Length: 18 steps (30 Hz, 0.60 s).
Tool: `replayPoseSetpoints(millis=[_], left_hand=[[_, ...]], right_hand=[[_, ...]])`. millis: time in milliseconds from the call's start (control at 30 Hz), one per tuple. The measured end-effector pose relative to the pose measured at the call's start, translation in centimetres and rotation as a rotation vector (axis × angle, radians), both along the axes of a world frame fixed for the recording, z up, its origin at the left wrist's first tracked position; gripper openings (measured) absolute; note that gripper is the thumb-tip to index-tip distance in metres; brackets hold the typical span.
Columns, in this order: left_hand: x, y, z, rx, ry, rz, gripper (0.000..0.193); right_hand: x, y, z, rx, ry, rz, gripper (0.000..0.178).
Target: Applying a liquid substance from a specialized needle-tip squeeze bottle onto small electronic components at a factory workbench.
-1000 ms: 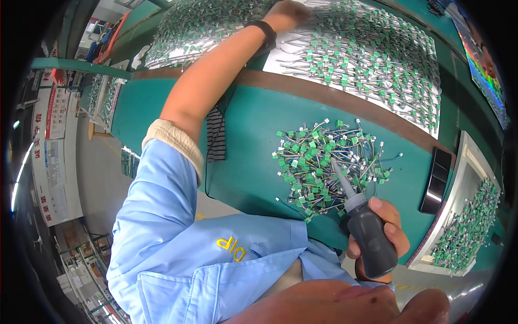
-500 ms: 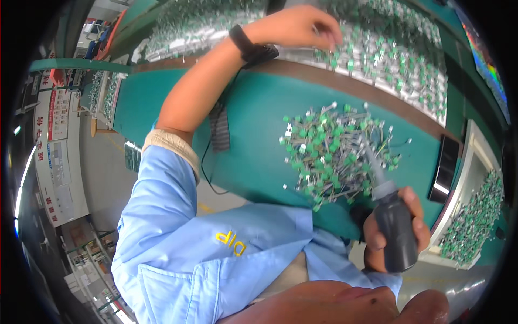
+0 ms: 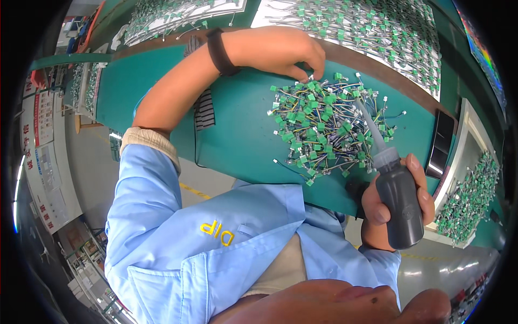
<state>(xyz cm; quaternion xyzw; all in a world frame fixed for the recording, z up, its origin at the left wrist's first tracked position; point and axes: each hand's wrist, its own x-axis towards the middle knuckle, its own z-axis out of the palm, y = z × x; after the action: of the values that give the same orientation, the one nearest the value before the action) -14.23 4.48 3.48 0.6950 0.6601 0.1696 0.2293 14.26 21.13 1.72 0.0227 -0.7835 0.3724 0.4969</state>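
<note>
A heap of wired connectors (image 3: 318, 129), green blocks on short multicoloured leads with white plugs, lies on the green mat (image 3: 243, 129). At its far edge is my left hand (image 3: 286, 51), wearing a black wristband (image 3: 220, 53). Thumb and forefinger are pinched together on a small connector end at the top of the heap; the other fingers curl under. To the right, my right hand (image 3: 423, 183) wraps round a dark squeeze bottle (image 3: 400, 208). Its translucent nozzle (image 3: 372, 127) tilts up and left over the right side of the heap.
White trays with rows of connectors (image 3: 367, 32) stand beyond the mat's brown edge. A black phone (image 3: 441, 143) lies at the right, beside a pale tray (image 3: 475, 129) of more connectors. A striped grey strap (image 3: 205, 110) and a cable lie at left.
My left hand has come down from above the far tray to the heap's far edge, its fingertips now pinched there. The bottle stays in my right hand, slightly higher in view.
</note>
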Motion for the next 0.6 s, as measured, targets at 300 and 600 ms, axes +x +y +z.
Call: replayPoseSetpoints(millis=[300, 600], left_hand=[[1.3, -3.7, 4.8, 0.088, 0.149, -0.022, 0.012], [6.9, -6.7, 4.4, 0.112, -0.715, 0.273, 0.004]], right_hand=[[-1.1, 0.9, -0.6, 0.033, 0.055, -0.046, 0.059], [-1.0, 0.1, 0.0, -0.512, -0.064, 0.456, 0.062]])
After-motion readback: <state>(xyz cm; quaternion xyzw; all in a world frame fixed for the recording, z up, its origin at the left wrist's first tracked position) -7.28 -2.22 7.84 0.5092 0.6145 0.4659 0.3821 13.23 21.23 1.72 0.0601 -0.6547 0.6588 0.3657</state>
